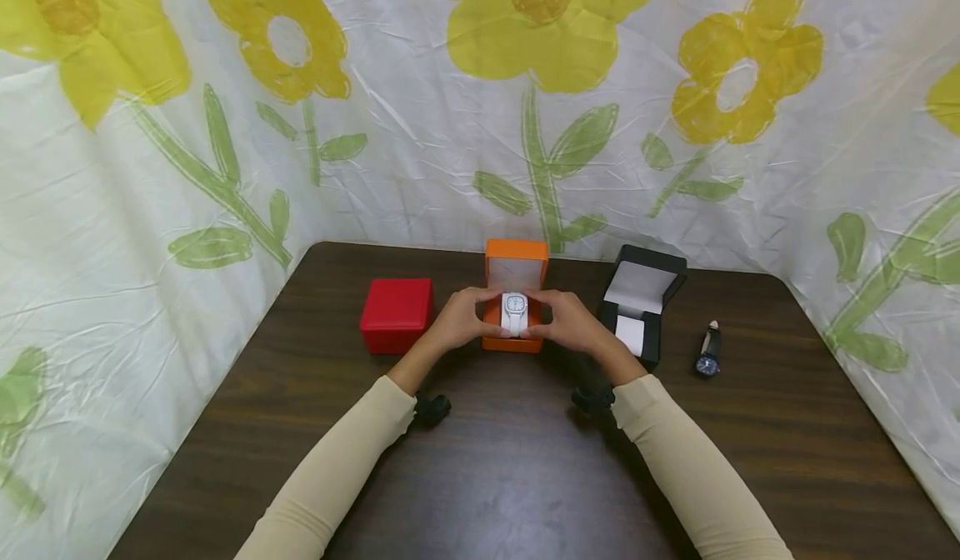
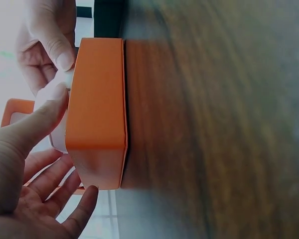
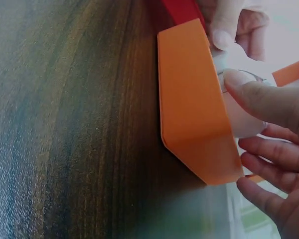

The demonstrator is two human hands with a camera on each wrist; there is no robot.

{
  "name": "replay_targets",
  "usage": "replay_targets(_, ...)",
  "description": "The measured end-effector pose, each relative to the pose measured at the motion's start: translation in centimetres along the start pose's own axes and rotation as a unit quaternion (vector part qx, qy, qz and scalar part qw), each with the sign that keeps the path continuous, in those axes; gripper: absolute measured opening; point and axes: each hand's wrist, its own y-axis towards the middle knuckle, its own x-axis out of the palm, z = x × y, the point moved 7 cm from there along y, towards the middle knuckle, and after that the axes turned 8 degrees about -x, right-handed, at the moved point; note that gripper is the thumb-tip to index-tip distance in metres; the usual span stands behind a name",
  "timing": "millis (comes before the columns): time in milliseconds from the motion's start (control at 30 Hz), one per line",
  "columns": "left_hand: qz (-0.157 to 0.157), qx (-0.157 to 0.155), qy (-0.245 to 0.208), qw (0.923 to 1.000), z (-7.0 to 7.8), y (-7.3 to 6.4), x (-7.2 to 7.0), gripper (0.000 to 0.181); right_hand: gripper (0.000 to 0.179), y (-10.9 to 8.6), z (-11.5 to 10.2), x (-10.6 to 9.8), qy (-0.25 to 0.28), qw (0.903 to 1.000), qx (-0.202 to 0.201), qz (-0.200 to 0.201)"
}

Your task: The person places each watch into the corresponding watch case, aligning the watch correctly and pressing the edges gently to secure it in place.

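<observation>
A white wristwatch [image 1: 515, 303] wrapped round a pale cushion [image 3: 241, 117] sits at the open orange watch box [image 1: 517, 249], face up. My left hand [image 1: 459, 320] grips it from the left, thumb at the near side and fingers round the far side. From the right, my right hand [image 1: 572, 320] holds the same cushion in a matching way. Both thumbs lie just over the box's front wall [image 2: 97, 94] in the wrist views. The little finger of each hand reaches the box's side. Inside the box, the bottom is hidden by cushion and hands.
Left of the orange box stands a closed red box [image 1: 397, 314]. An open black watch box [image 1: 648, 281] with a white cushion [image 1: 630, 335] is beside my right forearm. Further right lies a dark-strapped watch [image 1: 708, 352] on the brown table [image 1: 517, 477]. A flowered curtain [image 1: 420, 143] hangs behind.
</observation>
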Motion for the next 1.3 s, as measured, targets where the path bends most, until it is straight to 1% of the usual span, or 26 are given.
replay_targets(267, -0.012, 0.011, 0.016, 0.9997, 0.2, 0.1, 0.1, 0.078, 0.070, 0.1, 0.0, 0.3, -0.007, 0.9999, -0.008, 0.004)
replay_targets(367, -0.021, 0.031, 0.028, 0.9989, 0.6, 0.1, 0.1, 0.076, 0.068, 0.1, -0.2, 0.4, -0.008, 0.9998, -0.014, 0.008)
replay_targets(467, -0.030, 0.051, 0.054, 0.9968, 1.1, 0.0, 0.0, 0.074, 0.067, 0.1, -0.3, 0.3, -0.008, 0.9998, -0.015, 0.013)
replay_targets(533, -0.037, 0.058, 0.067, 0.9954, 1.3, -0.1, 0.0, 0.072, 0.067, 0.1, -0.3, 0.2, -0.010, 0.9997, -0.013, 0.018)
replay_targets(600, -0.042, 0.059, 0.076, 0.9945, 1.4, -0.2, -0.1, 0.070, 0.068, 0.1, -0.4, 0.1, -0.011, 0.9996, -0.012, 0.021)
replay_targets(733, -0.052, 0.052, 0.071, 0.9948, 1.3, -0.2, 0.0, 0.069, 0.070, 0.1, -0.5, 0.1, -0.019, 0.9996, -0.013, 0.017)
replay_targets(1000, -0.051, 0.040, 0.066, 0.9957, 0.7, 0.2, 0.1, 0.068, 0.070, 0.1, -0.6, 0.3, -0.025, 0.9996, -0.009, -0.006)
replay_targets(1167, -0.048, 0.045, 0.072, 0.9953, 0.7, 0.2, 0.2, 0.067, 0.068, 0.1, -0.7, 0.6, -0.042, 0.9991, -0.009, -0.004)
replay_targets(1300, -0.046, 0.052, 0.072, 0.9950, 0.8, 0.1, 0.3, 0.067, 0.067, 0.1, -0.7, 0.8, -0.058, 0.9983, 0.004, -0.003)
